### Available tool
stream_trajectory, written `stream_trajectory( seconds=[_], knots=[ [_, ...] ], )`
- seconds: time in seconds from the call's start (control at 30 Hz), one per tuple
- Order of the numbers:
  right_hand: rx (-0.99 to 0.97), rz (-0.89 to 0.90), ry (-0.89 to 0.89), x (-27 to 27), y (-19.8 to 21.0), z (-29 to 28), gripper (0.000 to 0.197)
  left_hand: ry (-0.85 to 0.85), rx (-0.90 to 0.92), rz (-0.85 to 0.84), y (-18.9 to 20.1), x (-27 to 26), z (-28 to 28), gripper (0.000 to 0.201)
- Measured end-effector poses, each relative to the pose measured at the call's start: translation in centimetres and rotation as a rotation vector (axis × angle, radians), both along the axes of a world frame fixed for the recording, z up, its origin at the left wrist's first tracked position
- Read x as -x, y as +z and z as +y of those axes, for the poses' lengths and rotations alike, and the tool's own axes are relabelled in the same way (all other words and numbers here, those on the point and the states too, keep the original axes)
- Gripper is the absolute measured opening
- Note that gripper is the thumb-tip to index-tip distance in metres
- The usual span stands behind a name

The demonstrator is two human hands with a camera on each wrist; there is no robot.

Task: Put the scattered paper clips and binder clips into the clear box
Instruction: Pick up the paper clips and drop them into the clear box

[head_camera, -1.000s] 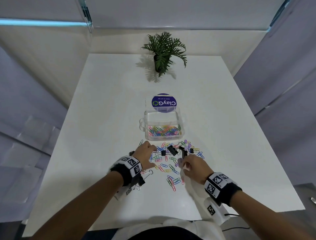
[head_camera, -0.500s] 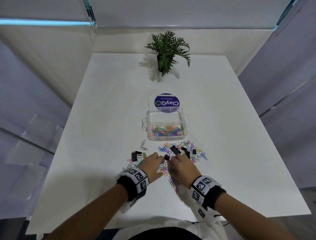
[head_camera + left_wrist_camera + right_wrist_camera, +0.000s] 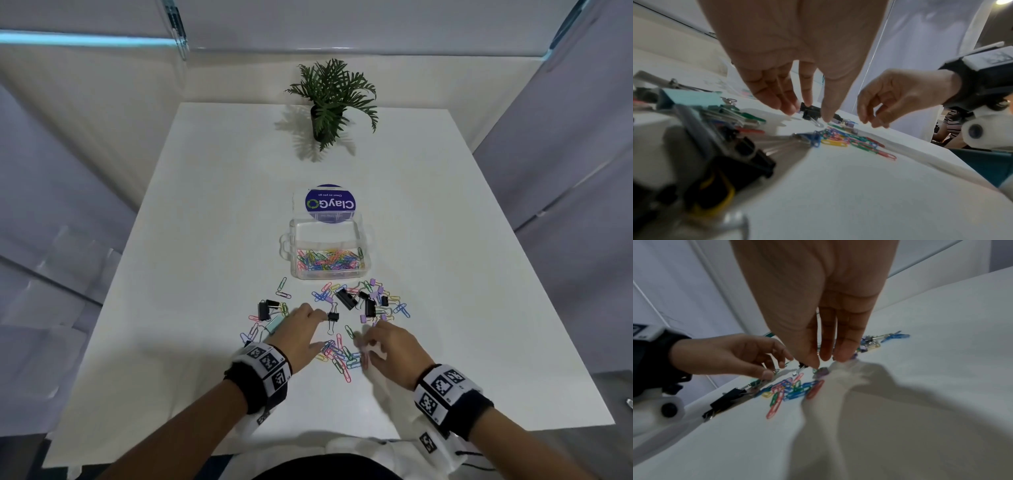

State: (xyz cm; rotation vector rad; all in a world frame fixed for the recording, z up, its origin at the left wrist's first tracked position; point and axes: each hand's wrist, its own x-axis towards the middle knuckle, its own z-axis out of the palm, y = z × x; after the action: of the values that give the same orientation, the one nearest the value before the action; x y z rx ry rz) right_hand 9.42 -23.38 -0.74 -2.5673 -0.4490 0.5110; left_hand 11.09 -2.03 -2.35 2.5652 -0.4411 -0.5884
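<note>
Left hand spread, fingertips beside a small black binder clip; right hand loosely spread over paper clips near the counter's front edge.

Overhead head view; low wrist close-ups

blurred near the left wrist lens: binder clips; right hand smeared in head view.

A round dark-blue sticker on the raised clear plastic lid of the clear box, mid-worktop, reads "ClayGO", upside down from the head view. Its smaller line is too small to read.
</note>
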Motion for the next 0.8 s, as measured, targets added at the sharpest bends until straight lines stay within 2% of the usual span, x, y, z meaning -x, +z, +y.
stream_trajectory(
  seconds=[0.17,0.37,0.6,0.8],
  knots=[
    [0.0,0.067,-0.001,1.0,-0.4,-0.3,0.022,0.023,0.008,0.013,0.4,-1.3,-1.1,0.051],
    [-0.003,0.152,-0.075,1.5,-1.4,0.4,0.046,-0.022,-0.046,0.035,-0.1,-1.6,-1.9,0.056],
    [-0.053,0.165,-0.124,0.9,-1.6,0.9,0.043,0.033,-0.042,0.032,-0.5,-1.5,-1.3,0.07],
    [-0.08,0.158,-0.167,1.1,-2.0,0.7,0.04,0.003,-0.019,0.047,-0.1,-1.1,-1.0,0.069]
  ],
)
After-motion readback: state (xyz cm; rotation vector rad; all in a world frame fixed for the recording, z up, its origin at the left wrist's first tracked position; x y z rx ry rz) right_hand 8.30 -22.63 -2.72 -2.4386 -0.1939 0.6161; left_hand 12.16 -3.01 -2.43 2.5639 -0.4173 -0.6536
